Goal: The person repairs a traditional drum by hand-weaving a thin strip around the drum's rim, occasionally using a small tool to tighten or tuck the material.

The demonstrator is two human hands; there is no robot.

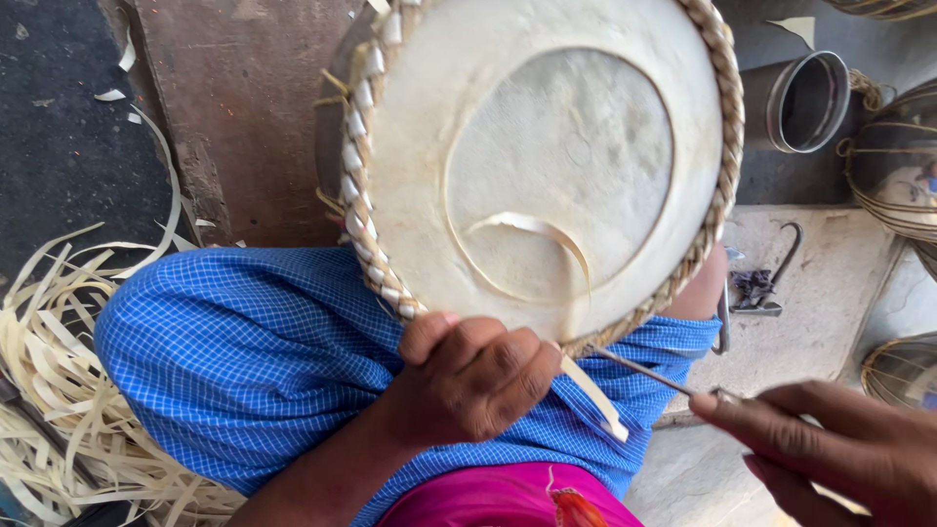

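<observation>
One round drum (547, 166) fills the middle, its pale skin edged by one braided rim. Two hands are at its lower edge: the left hand (473, 376) on the rim, the right hand (839, 449) off to the lower right with one thin metal awl (649, 373). Right of the drum stands one metal cylinder (805, 102), with at least three wire-bound vessels (893, 161) beyond it and one dark hook (776, 268) below. One heap of cane strips (68, 390) lies to the drum's lower left.

your left hand (468, 376) grips lower rim of round pale basket base (547, 166) | your right hand (839, 449) pinches thin metal awl (649, 373), tip at braided rim | loose cane strip (595, 395) hangs below rim | cane strips (59, 390) piled left
</observation>
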